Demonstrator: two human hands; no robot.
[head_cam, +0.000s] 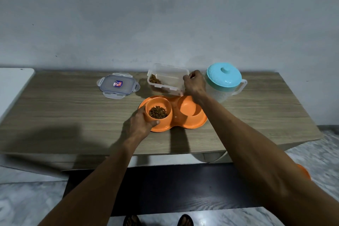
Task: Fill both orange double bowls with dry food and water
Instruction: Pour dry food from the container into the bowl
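- The orange double bowl (194,124) is sitting near the middle of the worktop (73,112). Its left cup is holding a heap of kibble (157,112), while the right cup (189,108) is looking dry and bare.
- The left hand (141,124) is grasping that left cup, with the fingers wrapped round its outer side and the thumb lying on the front.
- The right hand (195,83) is reaching to 12 o'clock of the bowl. Its fingers are clenched on the right end of the clear food container (167,77), which is sitting tilted with a little kibble lying at its left end.
- The container's snap lid (118,85) is lying flat at 10 o'clock of the bowl, well apart from it.
- A jug with a teal lid (224,80) is standing at 2 o'clock, just beside the right hand. Its water level is too hard to read.
- At 4 o'clock, below the worktop, an orange edge (303,171) is peeking from behind the right forearm. It may be the second double bowl, but I cannot tell.
- The dry-food step for this bowl seems to be finishing. Whether the container is being set down or taken up, I cannot tell.
- The next move is likely calling for the right hand to release the container, take the jug by its handle and pour slowly into the bare right cup, with the left hand stopping the dish from sliding.
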